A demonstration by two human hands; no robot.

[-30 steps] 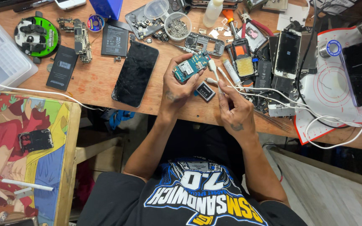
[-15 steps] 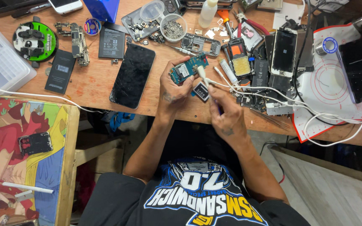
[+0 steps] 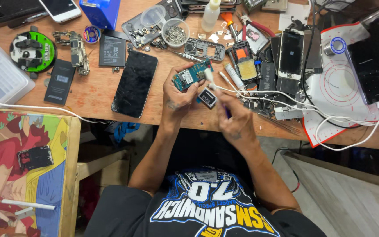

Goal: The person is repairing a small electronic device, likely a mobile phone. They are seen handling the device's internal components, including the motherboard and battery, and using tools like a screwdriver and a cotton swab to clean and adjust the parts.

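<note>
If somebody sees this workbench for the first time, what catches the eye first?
At the bench's front edge, the left hand holds a blue circuit board while the right hand brings a white tool to it. A dark phone screen lies left of them, and phone parts lie all around.

L hand [image 3: 178, 94] grips circuit board [image 3: 190, 75]; R hand [image 3: 237, 118] brushes it (white brush [image 3: 210, 79]).

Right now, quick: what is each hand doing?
Left hand: closed on a small blue-green circuit board.
Right hand: closed in a grip on a white brush-like tool, tip at the board.
</note>
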